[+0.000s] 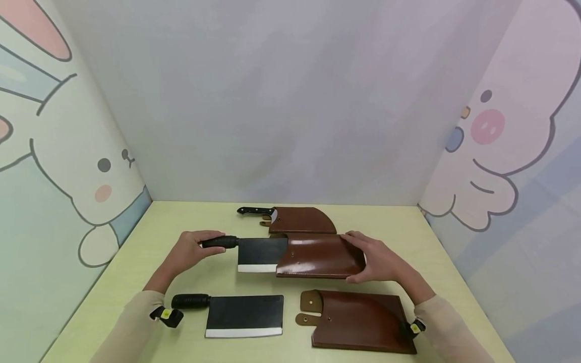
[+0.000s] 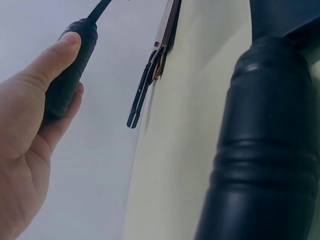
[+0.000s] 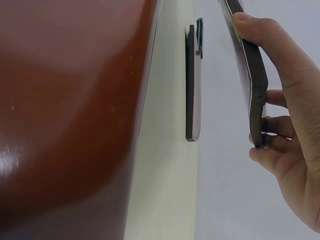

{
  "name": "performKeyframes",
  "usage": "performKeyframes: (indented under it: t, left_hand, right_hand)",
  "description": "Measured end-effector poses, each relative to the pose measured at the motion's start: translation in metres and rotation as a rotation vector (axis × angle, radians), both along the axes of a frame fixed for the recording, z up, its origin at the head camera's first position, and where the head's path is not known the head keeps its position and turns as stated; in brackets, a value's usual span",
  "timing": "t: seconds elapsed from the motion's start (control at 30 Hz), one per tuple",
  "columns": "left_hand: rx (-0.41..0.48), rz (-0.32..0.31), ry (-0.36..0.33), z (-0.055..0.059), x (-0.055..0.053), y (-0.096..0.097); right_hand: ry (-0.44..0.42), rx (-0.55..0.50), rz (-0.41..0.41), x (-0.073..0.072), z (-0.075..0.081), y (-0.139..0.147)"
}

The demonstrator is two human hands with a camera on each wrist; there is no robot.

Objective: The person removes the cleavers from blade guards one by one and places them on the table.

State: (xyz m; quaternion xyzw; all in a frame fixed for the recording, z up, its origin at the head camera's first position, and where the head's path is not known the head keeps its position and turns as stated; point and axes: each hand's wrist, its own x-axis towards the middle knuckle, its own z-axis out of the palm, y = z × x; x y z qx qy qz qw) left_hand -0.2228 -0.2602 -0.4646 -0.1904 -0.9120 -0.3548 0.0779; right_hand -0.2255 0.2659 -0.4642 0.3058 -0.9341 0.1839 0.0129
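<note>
My left hand (image 1: 192,249) grips the black handle (image 2: 70,70) of a cleaver (image 1: 258,252) with a dark blade and a bright edge. The blade's far part is hidden inside a glossy brown leather sheath (image 1: 320,256). At the sheath's closed right end, my right hand (image 1: 376,256) holds it by opposite edges, thumb on one side and fingers on the other. In the right wrist view the held sheath (image 3: 255,90) is edge-on, raised off the table. Sheath and cleaver are level with each other, handle to the left.
Nearer me lie a second cleaver (image 1: 245,315), handle left, and a second brown sheath (image 1: 363,322) with its strap flaps unfastened. Behind the hands, a black-handled knife (image 1: 256,210) sits in another brown sheath (image 1: 301,220). Cartoon-printed walls bound the pale table (image 1: 181,217) on both sides.
</note>
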Motion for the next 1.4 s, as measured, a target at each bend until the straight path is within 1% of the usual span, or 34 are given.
performKeyframes:
  t: [0.13, 0.33, 0.5, 0.7, 0.97, 1.2, 1.4]
  left_hand:
    - [0.009, -0.002, 0.003, 0.001, 0.001, -0.004]
    - [0.030, 0.006, -0.015, -0.001, 0.001, -0.009]
    - [0.011, 0.030, -0.013, -0.001, 0.001, -0.016]
    - [0.000, 0.039, -0.009, 0.003, 0.003, -0.024]
    - [-0.023, 0.091, -0.048, 0.006, 0.007, -0.038]
    - [-0.016, 0.105, -0.077, 0.003, 0.008, -0.048]
    - [-0.022, 0.098, -0.133, -0.005, 0.007, -0.055]
  right_hand:
    - [0.004, -0.012, 0.006, 0.000, 0.001, 0.001]
    - [0.002, -0.013, 0.004, 0.001, 0.003, 0.003]
    - [-0.004, -0.002, -0.011, 0.002, 0.004, 0.007]
    - [-0.002, 0.003, -0.028, 0.003, 0.006, 0.013]
    - [0.011, 0.007, -0.050, 0.003, 0.004, 0.030]
    - [0.043, 0.028, -0.055, 0.004, -0.005, 0.048]
    - [0.029, 0.046, -0.084, 0.006, -0.010, 0.059]
